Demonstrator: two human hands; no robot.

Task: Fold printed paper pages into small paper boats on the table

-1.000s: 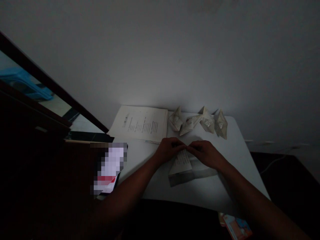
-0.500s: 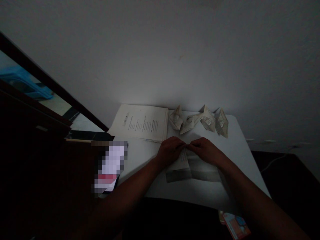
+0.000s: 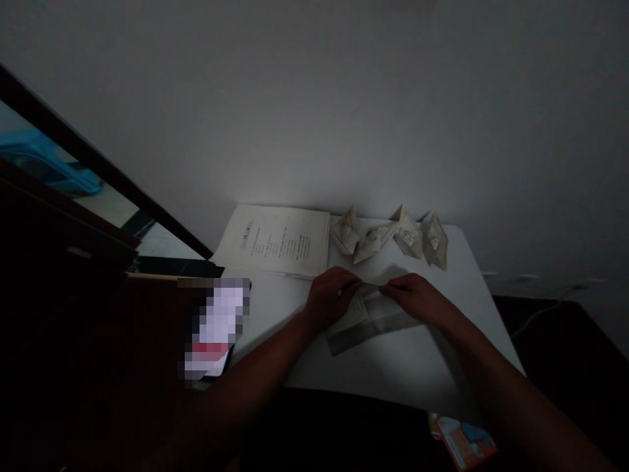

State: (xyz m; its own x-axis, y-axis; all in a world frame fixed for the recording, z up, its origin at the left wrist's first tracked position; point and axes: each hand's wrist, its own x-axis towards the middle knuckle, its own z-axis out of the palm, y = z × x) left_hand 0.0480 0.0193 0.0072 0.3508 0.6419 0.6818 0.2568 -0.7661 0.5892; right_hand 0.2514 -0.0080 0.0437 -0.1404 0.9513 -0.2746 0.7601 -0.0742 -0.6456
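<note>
Head view: left hand [image 3: 334, 298] and right hand [image 3: 413, 298], angled inward, fingers [image 3: 354, 284] pinching upper edge of one folded paper [image 3: 376, 326], seemingly at a crease, light being dim. Paper over white tabletop [image 3: 388, 370]; behind, printed sheets [image 3: 275, 242], four paper boats [image 3: 410, 237]; phone [image 3: 221, 328] at left; grey wall [image 3: 344, 98] beyond.

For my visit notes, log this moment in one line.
left hand: pinching folded paper; right hand: pinching same paper; beyond: paper boats; surface: white table
</note>
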